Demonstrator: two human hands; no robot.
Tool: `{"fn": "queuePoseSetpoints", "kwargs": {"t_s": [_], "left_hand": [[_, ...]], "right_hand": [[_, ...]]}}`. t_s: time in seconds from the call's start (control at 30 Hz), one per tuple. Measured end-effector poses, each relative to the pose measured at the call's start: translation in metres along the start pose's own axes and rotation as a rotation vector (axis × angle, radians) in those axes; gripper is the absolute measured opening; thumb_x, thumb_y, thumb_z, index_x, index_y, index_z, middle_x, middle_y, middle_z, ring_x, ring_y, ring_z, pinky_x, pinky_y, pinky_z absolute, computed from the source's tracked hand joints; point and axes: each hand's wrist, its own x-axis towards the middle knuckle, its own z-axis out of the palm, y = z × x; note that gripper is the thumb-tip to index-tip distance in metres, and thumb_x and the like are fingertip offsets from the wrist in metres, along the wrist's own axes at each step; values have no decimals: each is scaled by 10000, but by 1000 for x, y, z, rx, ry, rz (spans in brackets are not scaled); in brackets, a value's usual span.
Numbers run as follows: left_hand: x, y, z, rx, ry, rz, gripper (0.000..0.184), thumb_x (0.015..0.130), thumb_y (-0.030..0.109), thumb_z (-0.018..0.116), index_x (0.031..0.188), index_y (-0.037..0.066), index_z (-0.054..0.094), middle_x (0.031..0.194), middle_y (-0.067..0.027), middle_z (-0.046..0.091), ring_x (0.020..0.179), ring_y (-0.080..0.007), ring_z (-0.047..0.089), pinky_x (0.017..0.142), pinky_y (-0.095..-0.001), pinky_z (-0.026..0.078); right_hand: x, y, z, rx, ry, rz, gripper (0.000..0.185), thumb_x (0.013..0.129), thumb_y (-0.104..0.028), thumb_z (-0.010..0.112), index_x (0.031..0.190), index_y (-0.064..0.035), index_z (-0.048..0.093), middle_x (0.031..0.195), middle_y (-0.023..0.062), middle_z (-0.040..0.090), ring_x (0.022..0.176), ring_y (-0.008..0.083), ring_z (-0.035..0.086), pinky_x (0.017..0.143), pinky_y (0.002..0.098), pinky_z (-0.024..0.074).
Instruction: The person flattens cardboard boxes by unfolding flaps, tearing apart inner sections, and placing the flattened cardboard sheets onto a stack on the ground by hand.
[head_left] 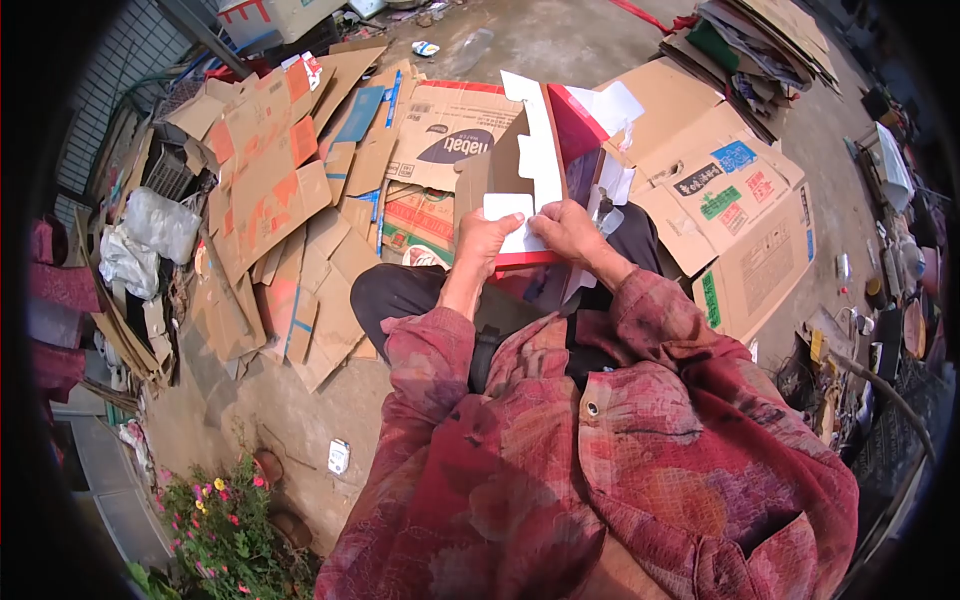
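Note:
Both of my hands grip a partly torn cardboard box with white and red faces [543, 150], held upright in front of my lap. My left hand [482, 243] pinches its near edge, the thumb pressed on a small white flap [510, 208]. Right beside it, my right hand [574, 234] holds the same edge, thumb close to the other thumb. The fingers under the box are mostly hidden. Torn white and pink pieces [608, 112] stick out on its right side. Behind it lies a flattened brown carton with a dark oval logo [450, 135].
Flattened cardboard [262, 175] is heaped on the left, near crumpled clear plastic [160, 230]. A large brown carton [745, 220] lies on the right, below a cardboard stack [755, 55]. A flowering plant [225, 525] and a small white object [339, 457] are at lower left.

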Motion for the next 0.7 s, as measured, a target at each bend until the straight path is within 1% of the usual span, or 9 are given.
{"fn": "queuePoseSetpoints", "kwargs": {"t_s": [0.13,0.2,0.23,0.27,0.33,0.37,0.5,0.57,0.7], "left_hand": [[1,10,1,60,17,9,245,754,-25,681,988,-56,617,904,-127,668,748,-192,652,676,-317,537],[-1,11,0,95,12,0,245,755,-29,678,991,-54,618,904,-126,669,750,-191,653,679,-318,539],[-2,13,-1,114,-1,-16,269,753,-34,682,1013,-46,614,916,-124,669,766,-196,656,696,-326,544],[-2,16,-2,133,-16,-28,293,751,-39,685,1034,-38,611,928,-122,669,782,-201,660,713,-335,550],[-2,16,-1,133,-8,-12,292,752,-41,684,1035,-39,612,936,-126,668,785,-201,660,713,-334,550],[-1,15,-2,134,1,-4,291,752,-43,682,1035,-41,612,943,-129,667,788,-200,660,714,-333,550],[1,15,-12,120,3,-30,291,755,-42,681,1037,-45,610,951,-132,666,793,-202,659,713,-333,550],[-1,23,-11,151,10,-73,291,755,-44,679,1038,-45,609,943,-130,665,791,-204,658,710,-337,551],[0,20,-10,227,-25,-67,290,757,-44,675,1040,-43,609,934,-122,665,787,-203,657,706,-339,552]], "right_hand": [[3,-38,-25,104,-158,170,324,823,-271,571,836,46,638,657,203,620,628,269,639,618,383,497],[12,-56,-41,-110,-101,19,264,826,-231,593,870,24,645,660,181,630,651,281,646,634,382,502],[17,-57,-48,-270,-82,-144,184,790,-134,596,911,-5,650,768,176,655,771,317,649,704,392,502],[21,-57,-50,-269,-76,-148,184,790,-134,596,911,-5,650,768,176,655,771,317,649,704,392,502],[29,-51,-48,-524,-147,-486,216,754,-71,576,954,-35,648,921,174,655,906,342,623,777,404,489],[35,-44,-44,-558,-241,-453,296,724,-36,565,1015,-47,621,990,185,634,989,343,594,820,425,471],[31,-54,-42,-698,-263,-409,344,727,-46,578,1070,-60,583,964,182,638,928,339,619,764,436,488],[28,-57,-43,-842,-246,-541,392,732,-57,587,1121,-72,543,928,176,643,871,334,638,705,439,502],[37,-62,-44,-906,-333,-518,393,730,-61,589,1120,-75,540,904,173,646,830,332,648,674,432,510]]}}
